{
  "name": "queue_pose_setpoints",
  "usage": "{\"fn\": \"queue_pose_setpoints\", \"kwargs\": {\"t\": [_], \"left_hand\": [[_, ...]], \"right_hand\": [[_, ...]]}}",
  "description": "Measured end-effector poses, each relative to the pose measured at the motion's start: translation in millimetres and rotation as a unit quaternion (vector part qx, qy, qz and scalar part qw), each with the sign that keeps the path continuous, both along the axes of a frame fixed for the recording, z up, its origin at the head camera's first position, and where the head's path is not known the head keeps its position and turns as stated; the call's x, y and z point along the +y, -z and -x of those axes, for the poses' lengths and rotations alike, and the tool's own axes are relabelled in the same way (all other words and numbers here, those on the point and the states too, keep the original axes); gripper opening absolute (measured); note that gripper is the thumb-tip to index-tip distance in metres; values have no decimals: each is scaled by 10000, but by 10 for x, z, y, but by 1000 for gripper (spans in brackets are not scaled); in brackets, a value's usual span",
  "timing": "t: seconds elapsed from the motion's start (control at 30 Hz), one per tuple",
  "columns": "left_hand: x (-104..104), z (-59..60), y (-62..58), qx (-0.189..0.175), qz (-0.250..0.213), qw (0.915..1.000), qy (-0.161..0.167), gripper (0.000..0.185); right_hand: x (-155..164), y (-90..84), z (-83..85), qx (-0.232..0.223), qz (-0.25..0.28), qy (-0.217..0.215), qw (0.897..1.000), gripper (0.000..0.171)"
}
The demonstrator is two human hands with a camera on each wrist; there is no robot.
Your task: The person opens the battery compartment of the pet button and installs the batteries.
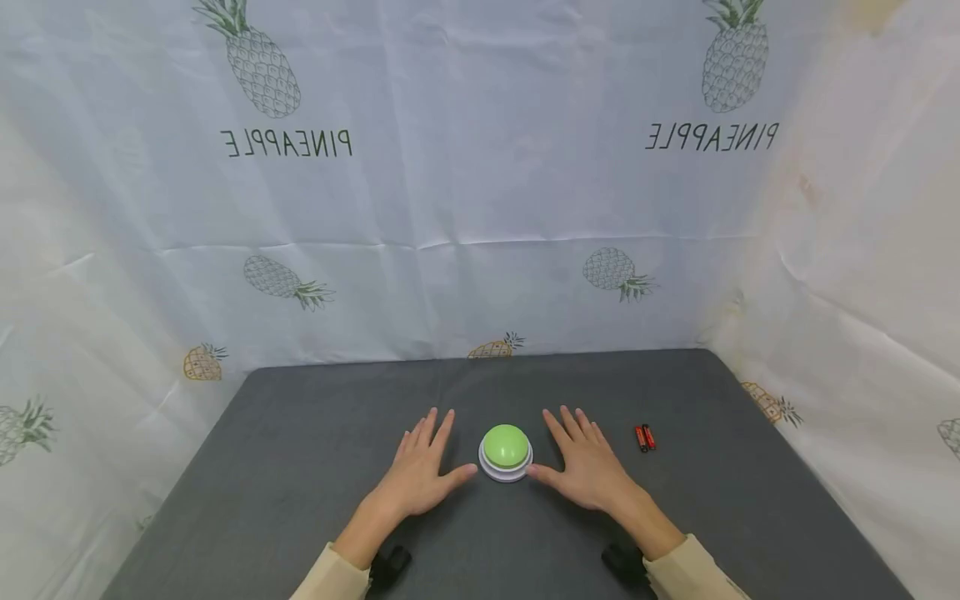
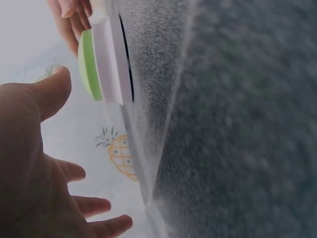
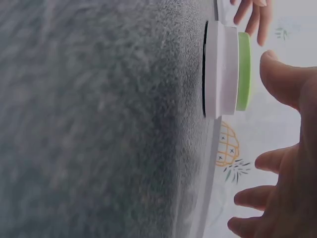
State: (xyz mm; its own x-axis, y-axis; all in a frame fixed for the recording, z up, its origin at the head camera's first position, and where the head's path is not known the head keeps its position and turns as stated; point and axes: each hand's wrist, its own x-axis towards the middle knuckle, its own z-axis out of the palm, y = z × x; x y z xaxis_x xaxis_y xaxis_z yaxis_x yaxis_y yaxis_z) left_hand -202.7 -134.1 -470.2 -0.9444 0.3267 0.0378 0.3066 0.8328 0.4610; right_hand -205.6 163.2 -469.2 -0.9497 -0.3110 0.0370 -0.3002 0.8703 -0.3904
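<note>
A round push button with a green domed top and a white base sits on the dark grey table between the two hands. To its left, my left hand is held with fingers spread and nothing in it. My right hand mirrors it on the other side, also spread, its thumb tip overlapping the base's edge in the head view. Both wrist views show the button side-on, with each thumb near the green top. Two red-and-black batteries lie side by side to the right of my right hand.
The dark grey table has a far edge that meets a white curtain printed with pineapples. More of this cloth hangs along the left and right sides. A black strap device sits at the right wrist, another at the left.
</note>
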Motion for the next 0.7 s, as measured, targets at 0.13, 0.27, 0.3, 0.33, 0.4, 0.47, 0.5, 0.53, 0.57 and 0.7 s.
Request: {"fn": "queue_pose_setpoints", "kwargs": {"t": [0.13, 0.27, 0.3, 0.33, 0.4, 0.47, 0.5, 0.53, 0.57, 0.7], "left_hand": [[30, 34, 8, -97, -301, 9995, 38, 93], [69, 71, 28, -151, -635, 9978, 82, 92], [80, 81, 34, -165, -716, 9973, 93, 92], [90, 92, 39, -169, -791, 9967, 115, 92], [109, 113, 44, -179, -912, 9956, 152, 92], [128, 128, 40, -185, -986, 9948, 183, 91], [138, 135, 35, -186, -1031, 9943, 199, 91], [147, 141, 28, -176, -1059, 9940, 221, 91], [157, 145, 23, -170, -1088, 9936, 243, 90], [194, 155, 12, -174, -1205, 9919, 354, 88]], "right_hand": [[-42, -2, 32, -142, 351, -73, 9993, 97], [-95, -10, 72, -264, 692, -107, 9972, 96], [-109, -13, 82, -293, 794, -108, 9964, 95], [-123, -16, 92, -312, 888, -112, 9955, 94], [-151, -7, 117, -374, 1011, -98, 9941, 93], [-179, 2, 134, -440, 1153, -75, 9923, 92], [-193, 10, 142, -457, 1216, -71, 9915, 91], [-206, 19, 150, -472, 1286, -71, 9905, 90], [-219, 29, 154, -483, 1358, -84, 9895, 89], [-268, 44, 147, -507, 1677, -182, 9844, 84]]}}
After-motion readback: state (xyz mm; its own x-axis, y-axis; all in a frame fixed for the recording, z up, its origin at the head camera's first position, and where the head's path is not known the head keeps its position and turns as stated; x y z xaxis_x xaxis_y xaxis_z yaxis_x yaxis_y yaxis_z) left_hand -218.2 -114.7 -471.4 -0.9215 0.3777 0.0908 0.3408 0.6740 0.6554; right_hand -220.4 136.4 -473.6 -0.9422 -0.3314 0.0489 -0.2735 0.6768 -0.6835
